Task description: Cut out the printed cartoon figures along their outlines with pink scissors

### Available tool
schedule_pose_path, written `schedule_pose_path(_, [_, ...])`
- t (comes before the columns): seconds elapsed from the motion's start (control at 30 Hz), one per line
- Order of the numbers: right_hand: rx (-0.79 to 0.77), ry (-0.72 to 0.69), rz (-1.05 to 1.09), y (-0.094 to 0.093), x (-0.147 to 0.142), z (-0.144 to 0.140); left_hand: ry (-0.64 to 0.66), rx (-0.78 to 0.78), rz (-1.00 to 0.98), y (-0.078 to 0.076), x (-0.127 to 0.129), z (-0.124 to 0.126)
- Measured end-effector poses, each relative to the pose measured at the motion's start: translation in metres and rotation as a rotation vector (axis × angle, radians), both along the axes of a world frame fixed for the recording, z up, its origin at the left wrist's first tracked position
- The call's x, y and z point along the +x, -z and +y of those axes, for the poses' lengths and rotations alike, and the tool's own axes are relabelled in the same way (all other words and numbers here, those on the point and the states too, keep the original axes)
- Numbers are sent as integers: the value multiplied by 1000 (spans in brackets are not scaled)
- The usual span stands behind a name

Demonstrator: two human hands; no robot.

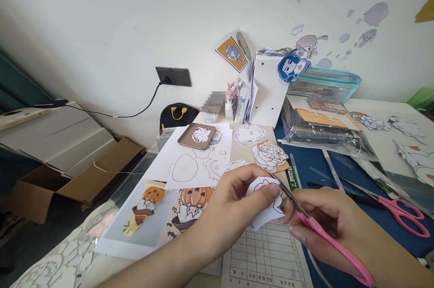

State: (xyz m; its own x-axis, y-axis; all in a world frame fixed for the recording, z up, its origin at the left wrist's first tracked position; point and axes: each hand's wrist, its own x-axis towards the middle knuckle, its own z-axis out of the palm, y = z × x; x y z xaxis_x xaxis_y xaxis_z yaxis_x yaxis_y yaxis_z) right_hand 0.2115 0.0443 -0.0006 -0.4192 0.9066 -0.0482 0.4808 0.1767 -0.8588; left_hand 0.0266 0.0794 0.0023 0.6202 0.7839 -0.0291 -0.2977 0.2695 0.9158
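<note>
My left hand (251,195) pinches a small piece of white paper (262,218) with a black line drawing on it, thumb on top. In my right hand (325,215) are pink-handled scissors (342,254), their blades pointing up and left against the paper's right edge. The fingertips of both hands are close together there. How far the blades are apart cannot be made out. Beneath the hands lies a printed grid sheet (264,256). Just beyond them rest cut-out drawings (270,154) on the desk.
A brown tray (181,139) with paper cut-outs sits on an outline sheet (169,175). Pumpkin prints (135,215) lie at left. Second pink scissors (403,211) rest on the blue mat (305,161) at right. Behind stand a white file holder (267,89), pens and a plastic pouch (325,129).
</note>
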Motion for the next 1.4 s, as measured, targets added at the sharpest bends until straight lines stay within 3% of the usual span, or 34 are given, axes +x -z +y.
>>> schedule_pose_path(0.23, [18,44,4,-2,1,-1,-27,-11,-52,-3,2,2])
schedule_pose_path(0.47, [-14,2,4,5,5,-1,-75,-9,28,-5,0,1])
schedule_pose_path(0.67, [-41,47,52,4,7,-2,-110,-5,72,-5,0,1])
schedule_pose_path(0.87, [-68,53,39,6,7,-2,-222,17,146,-4,2,2])
schedule_pose_path(1.07, [-193,-6,165,21,5,5,-330,-47,64,1,3,2])
schedule_pose_path(1.2, [-196,100,313,22,-5,5,-402,-86,7,4,2,3])
schedule_pose_path(1.4, [-139,142,406,13,-17,1,-366,26,-122,3,3,4])
